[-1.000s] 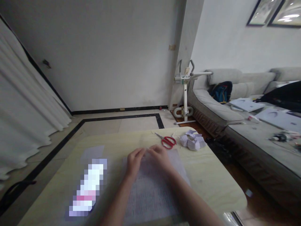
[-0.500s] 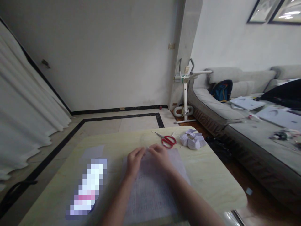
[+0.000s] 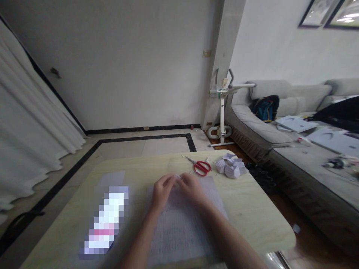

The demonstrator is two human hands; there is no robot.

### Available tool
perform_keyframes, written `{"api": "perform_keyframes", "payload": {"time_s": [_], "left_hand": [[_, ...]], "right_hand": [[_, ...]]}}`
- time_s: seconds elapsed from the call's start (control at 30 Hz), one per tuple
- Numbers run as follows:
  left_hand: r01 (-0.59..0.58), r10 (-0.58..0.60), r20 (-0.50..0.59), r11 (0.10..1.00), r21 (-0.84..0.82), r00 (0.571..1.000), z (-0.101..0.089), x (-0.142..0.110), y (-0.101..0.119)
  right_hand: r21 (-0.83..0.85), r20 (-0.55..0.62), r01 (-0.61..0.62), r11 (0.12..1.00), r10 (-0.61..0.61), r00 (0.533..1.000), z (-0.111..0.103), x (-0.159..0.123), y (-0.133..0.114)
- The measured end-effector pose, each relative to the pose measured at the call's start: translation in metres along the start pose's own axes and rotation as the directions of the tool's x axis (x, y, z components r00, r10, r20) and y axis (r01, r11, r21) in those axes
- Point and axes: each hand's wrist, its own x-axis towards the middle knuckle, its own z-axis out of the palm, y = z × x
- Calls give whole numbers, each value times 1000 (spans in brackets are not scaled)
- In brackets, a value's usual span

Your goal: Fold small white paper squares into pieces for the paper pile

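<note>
A sheet of white printed paper [image 3: 182,228] lies on the pale wooden table [image 3: 252,209] in front of me. My left hand [image 3: 161,191] and my right hand [image 3: 192,188] meet at its far edge, fingers curled and pinching a small piece of the paper between them. What exactly sits between the fingertips is too small to make out. Red-handled scissors [image 3: 200,167] lie just beyond my right hand, and a heap of small folded white paper pieces [image 3: 231,168] sits to their right.
A blurred-out object [image 3: 105,222] and a pale sheet [image 3: 110,179] lie at the left of the table. A grey sofa [image 3: 280,130] with a blue backpack [image 3: 265,108] and papers stands to the right. A white exercise bike [image 3: 223,112] is behind the table, curtains [image 3: 28,142] at left.
Both hands have stayed together at the paper's far edge, with only slight finger movement. The view has shifted a little.
</note>
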Motion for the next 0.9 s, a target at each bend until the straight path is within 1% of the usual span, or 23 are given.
{"api": "perform_keyframes", "payload": {"time_s": [0.1,0.23,0.33,0.4,0.5,0.57,0.67,0.73,0.8,0.9], "left_hand": [[-40,43,-29,995,91,999,-2,0,2],[-64,76,-81,989,135,994,-3,-1,5],[-74,83,-63,987,140,995,-2,-2,6],[-71,77,-42,989,129,996,-1,-2,6],[-75,77,-18,989,127,997,-2,-2,7],[-78,77,19,989,127,997,-2,-2,6],[-92,84,65,987,129,994,-3,-2,4],[-111,104,57,983,147,993,-4,-2,2],[-130,123,48,976,173,991,-4,-1,0],[-157,146,68,962,221,987,-4,0,-1]], "right_hand": [[-20,7,36,999,-36,999,1,-1,-1],[27,82,-3,1000,0,997,2,-4,-4],[53,135,-59,997,52,989,1,-5,-6],[75,145,-69,995,58,988,0,-5,-7],[100,110,-46,994,34,993,-3,-3,-6],[106,79,-37,994,29,996,-4,-2,-6],[133,85,-56,990,45,995,-4,-1,-6],[163,87,-77,984,63,994,-4,0,-6],[193,46,-84,978,76,996,-5,1,-6],[193,-13,-74,978,78,997,-9,2,-5]]}}
